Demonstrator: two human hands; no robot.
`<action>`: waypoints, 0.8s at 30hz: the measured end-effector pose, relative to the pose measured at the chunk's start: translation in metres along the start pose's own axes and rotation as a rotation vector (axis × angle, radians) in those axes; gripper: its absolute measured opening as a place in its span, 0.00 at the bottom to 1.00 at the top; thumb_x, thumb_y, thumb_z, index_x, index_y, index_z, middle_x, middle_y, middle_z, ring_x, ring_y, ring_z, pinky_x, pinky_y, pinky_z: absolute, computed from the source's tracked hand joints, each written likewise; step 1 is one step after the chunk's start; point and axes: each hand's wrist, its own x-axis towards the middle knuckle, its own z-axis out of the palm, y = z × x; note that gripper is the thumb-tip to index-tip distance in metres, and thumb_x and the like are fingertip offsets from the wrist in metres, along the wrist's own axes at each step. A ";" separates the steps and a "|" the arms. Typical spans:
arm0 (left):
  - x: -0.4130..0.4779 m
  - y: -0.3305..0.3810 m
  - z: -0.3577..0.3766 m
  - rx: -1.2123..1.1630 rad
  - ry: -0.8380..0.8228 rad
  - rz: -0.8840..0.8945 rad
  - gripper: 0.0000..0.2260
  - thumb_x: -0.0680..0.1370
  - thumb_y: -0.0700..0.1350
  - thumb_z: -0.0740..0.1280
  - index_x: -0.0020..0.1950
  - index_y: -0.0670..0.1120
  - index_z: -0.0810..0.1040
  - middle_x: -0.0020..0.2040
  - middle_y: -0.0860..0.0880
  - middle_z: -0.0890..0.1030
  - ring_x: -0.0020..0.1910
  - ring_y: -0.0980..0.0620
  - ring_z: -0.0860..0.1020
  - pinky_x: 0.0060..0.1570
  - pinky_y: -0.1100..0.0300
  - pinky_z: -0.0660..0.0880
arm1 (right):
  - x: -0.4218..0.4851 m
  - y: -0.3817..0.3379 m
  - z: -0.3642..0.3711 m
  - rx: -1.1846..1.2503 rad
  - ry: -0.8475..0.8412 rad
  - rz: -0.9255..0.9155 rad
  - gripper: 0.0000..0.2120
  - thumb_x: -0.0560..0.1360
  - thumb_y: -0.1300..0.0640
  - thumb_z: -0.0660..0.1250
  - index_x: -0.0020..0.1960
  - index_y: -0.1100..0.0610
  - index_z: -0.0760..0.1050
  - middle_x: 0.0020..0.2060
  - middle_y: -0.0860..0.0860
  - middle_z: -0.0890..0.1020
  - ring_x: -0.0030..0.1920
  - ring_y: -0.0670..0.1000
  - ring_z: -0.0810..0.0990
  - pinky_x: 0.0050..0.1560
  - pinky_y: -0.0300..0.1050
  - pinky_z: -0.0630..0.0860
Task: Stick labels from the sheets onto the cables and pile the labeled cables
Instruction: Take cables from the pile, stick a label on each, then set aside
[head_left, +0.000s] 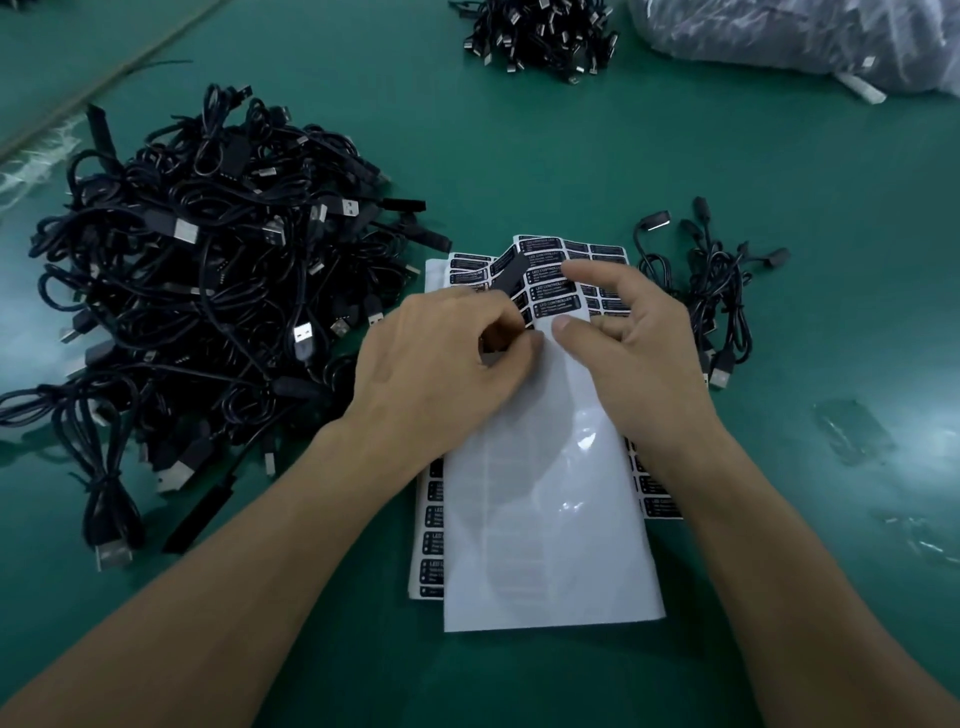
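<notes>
Left hand (441, 358) pinches the black oblong block of a cable (508, 274) over the label sheets (550, 519) on the green surface (519, 156). Right hand (639, 353): thumb on the top sheet, fingers spread. Large pile (208, 270) lies left, small pile (711, 291) right, far pile (540, 36) at the top.

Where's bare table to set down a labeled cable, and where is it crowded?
Free: the green table between the big cable pile, the far pile and the label sheets; also the strip left of the far pile. Crowded: right of the sheets, by the small cable bunch and plastic scraps.
</notes>
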 end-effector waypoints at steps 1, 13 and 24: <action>0.000 0.000 0.000 -0.006 -0.002 -0.006 0.09 0.74 0.60 0.66 0.45 0.57 0.82 0.37 0.59 0.79 0.38 0.57 0.78 0.35 0.59 0.74 | 0.000 0.000 0.000 0.027 -0.006 0.006 0.18 0.75 0.60 0.67 0.60 0.42 0.78 0.34 0.70 0.76 0.33 0.54 0.69 0.37 0.50 0.69; -0.003 0.004 0.001 -0.058 -0.003 -0.092 0.08 0.73 0.61 0.69 0.45 0.59 0.83 0.32 0.65 0.77 0.36 0.65 0.77 0.34 0.65 0.69 | 0.000 0.000 0.000 0.079 -0.076 0.025 0.18 0.78 0.66 0.66 0.59 0.44 0.76 0.35 0.57 0.85 0.33 0.53 0.80 0.37 0.48 0.77; 0.000 0.003 0.001 -0.115 -0.049 -0.153 0.05 0.74 0.57 0.72 0.42 0.57 0.83 0.34 0.62 0.80 0.34 0.60 0.78 0.33 0.62 0.68 | -0.003 -0.003 0.003 0.055 -0.081 0.001 0.16 0.78 0.65 0.67 0.57 0.46 0.75 0.37 0.60 0.85 0.34 0.56 0.79 0.38 0.57 0.79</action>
